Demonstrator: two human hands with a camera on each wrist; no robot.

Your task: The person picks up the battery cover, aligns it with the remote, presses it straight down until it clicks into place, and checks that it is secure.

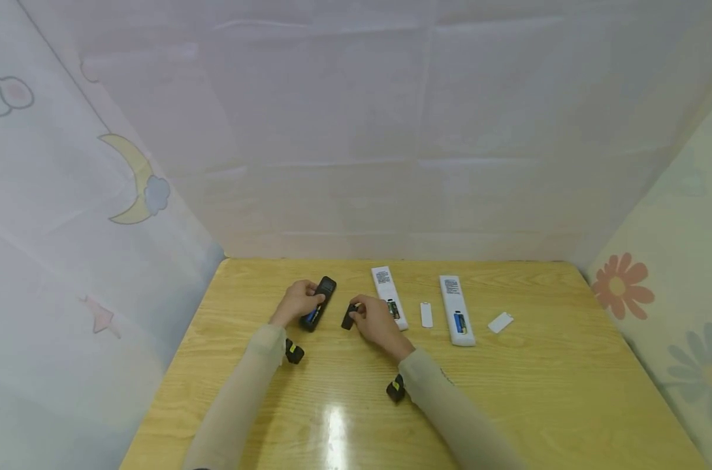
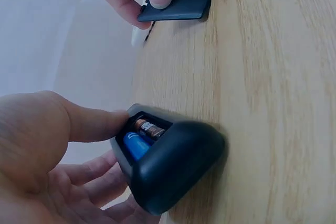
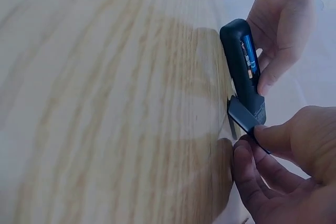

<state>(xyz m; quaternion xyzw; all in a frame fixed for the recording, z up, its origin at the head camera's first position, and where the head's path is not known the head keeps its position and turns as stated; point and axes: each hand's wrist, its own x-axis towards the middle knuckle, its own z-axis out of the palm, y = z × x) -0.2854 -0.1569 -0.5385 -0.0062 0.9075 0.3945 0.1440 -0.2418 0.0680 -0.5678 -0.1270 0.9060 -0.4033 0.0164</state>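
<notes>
My left hand grips a black remote control that lies back side up on the table, thumb on one edge and fingers along the other. In the left wrist view its battery compartment is uncovered, with a blue battery and a dark, copper-ended battery inside. To the right of the remote, my right hand pinches a black battery cover between thumb and fingers. The right wrist view shows the cover held close to the table, overlapping the remote's near end.
Behind my right hand lies a white remote with batteries showing. Farther right is another white remote, its compartment also uncovered. One white battery cover lies between them, another white cover to the right. Printed cloth surrounds the wooden table.
</notes>
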